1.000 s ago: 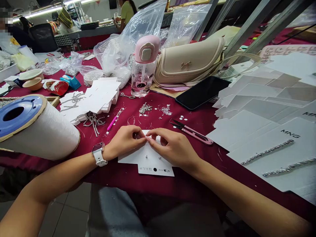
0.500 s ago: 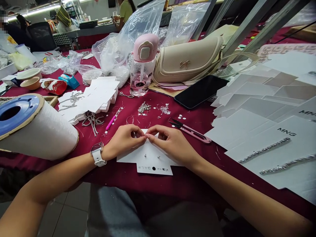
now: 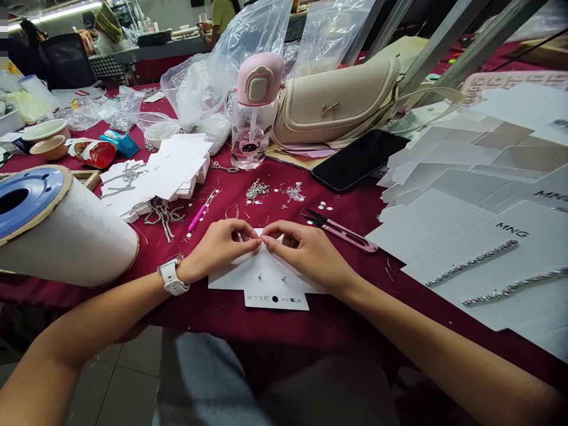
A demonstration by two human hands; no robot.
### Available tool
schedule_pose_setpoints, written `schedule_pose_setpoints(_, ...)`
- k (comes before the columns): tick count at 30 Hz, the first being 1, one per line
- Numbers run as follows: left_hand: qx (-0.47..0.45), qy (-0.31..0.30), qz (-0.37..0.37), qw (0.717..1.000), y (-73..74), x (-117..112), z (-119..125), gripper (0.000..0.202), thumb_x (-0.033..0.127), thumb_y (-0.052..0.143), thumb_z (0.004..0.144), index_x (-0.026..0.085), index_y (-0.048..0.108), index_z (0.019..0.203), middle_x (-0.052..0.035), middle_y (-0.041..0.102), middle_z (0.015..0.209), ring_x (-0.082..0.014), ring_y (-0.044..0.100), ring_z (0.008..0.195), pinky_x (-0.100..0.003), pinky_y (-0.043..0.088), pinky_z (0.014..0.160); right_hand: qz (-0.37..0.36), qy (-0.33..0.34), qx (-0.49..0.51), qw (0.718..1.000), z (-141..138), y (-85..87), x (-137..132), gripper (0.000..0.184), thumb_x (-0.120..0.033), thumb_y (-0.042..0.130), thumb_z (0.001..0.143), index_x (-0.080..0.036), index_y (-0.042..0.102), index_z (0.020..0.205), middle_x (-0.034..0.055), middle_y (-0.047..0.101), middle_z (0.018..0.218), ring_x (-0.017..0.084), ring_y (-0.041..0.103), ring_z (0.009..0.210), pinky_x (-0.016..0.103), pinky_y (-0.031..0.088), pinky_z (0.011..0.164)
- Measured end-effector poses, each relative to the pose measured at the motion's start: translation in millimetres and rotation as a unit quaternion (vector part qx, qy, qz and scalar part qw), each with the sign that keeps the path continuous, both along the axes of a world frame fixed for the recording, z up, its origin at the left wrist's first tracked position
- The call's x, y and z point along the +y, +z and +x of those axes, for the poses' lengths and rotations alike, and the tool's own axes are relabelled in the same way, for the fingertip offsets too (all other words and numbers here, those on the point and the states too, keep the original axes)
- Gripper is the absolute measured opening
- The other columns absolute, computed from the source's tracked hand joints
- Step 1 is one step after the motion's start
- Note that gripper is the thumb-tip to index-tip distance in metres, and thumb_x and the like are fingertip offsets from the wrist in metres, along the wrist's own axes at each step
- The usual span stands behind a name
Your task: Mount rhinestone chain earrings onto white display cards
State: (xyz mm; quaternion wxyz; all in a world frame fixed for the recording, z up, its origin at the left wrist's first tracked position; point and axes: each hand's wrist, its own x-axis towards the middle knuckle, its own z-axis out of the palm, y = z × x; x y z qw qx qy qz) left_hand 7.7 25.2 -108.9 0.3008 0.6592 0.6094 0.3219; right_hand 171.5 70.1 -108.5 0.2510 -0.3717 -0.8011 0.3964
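My left hand and my right hand meet fingertip to fingertip over a white display card on the cloth. Both are closed in a pinch, thumb against fingers. Whatever sits between the fingertips is too small to make out. Two small metallic studs poke up from the card below the hands, and its narrow tab carries fine print and a black dot. A white-strapped watch is on my left wrist.
Pink thread snips lie right of my hands, and a pink seam ripper left. A large thread spool stands at left, printed cards spread at right. Behind are a water bottle, phone and beige bag.
The whole view has shifted slightly, so everything sits a little higher and further left. My hands keep the same pinched pose over the card.
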Motion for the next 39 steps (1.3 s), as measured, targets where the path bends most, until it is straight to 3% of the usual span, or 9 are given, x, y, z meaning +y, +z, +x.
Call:
schedule_pose_setpoints(9,0.019,0.01,0.001,1.0,3.1,-0.1,0.6,0.015,0.028,0.06,0.07,0.014,0.063,0.072,-0.0002,0.062,0.07,-0.0083,0.051,0.062,-0.019,0.038,0.057,0.028,-0.014,-0.028,0.999,-0.5,0.8,0.1,0.013,-0.027,0.051,0.075,-0.018,0.061,0.078,-0.0012,0.059,0.064,0.008,0.045,0.05,0.021,0.034,0.048)
schedule_pose_setpoints(13,0.021,0.016,-0.009,1.0,3.4,1.2,-0.8,0.015,0.029,0.06,0.07,0.014,0.064,0.071,-0.0004,0.061,0.067,-0.0083,0.05,0.061,-0.019,0.037,0.055,0.123,-0.045,-0.032,0.991,-0.6,-4.4,-3.4,0.019,-0.026,0.052,0.074,-0.019,0.057,0.091,0.0004,0.058,0.077,0.007,0.043,0.05,0.021,0.036,0.05)
schedule_pose_setpoints(17,0.024,0.016,-0.01,1.0,3.6,2.1,-2.1,0.018,0.031,0.06,0.07,0.013,0.064,0.069,-0.0001,0.06,0.063,-0.0073,0.048,0.056,-0.018,0.034,0.052,0.193,-0.04,-0.079,0.977,-0.8,-8.1,-9.1,0.019,-0.029,0.053,0.075,-0.021,0.062,0.09,0.0018,0.057,0.091,0.007,0.045,0.053,0.022,0.036,0.051)
schedule_pose_setpoints(27,0.012,0.008,-0.026,1.0,4.9,1.3,-2.0,0.028,0.039,0.06,0.07,0.011,0.063,0.067,-0.0029,0.062,0.065,-0.0089,0.051,0.058,-0.018,0.036,0.051,0.081,-0.063,-0.065,0.993,-6.6,-6.8,-12.3,0.015,-0.028,0.057,0.072,-0.022,0.068,0.079,0.002,0.058,0.083,0.009,0.048,0.058,0.024,0.035,0.05)
schedule_pose_setpoints(33,0.014,-0.002,-0.028,1.0,7.1,1.3,-2.4,0.027,0.037,0.06,0.071,0.011,0.063,0.068,-0.0037,0.063,0.066,-0.0092,0.052,0.059,-0.018,0.037,0.052,0.072,-0.084,-0.036,0.993,-8.1,-8.9,-12.6,0.013,-0.026,0.056,0.071,-0.021,0.068,0.072,0.0041,0.055,0.092,0.013,0.052,0.072,0.026,0.039,0.056)
schedule_pose_setpoints(39,0.01,-0.005,-0.026,1.0,6.7,1.8,-3.0,0.029,0.039,0.059,0.071,0.01,0.062,0.067,-0.0034,0.062,0.064,-0.0086,0.051,0.057,-0.018,0.036,0.051,0.071,-0.079,-0.034,0.994,-9.1,-10.3,-12.8,0.013,-0.027,0.057,0.069,-0.022,0.069,0.074,0.0039,0.055,0.094,0.013,0.051,0.069,0.027,0.039,0.056)
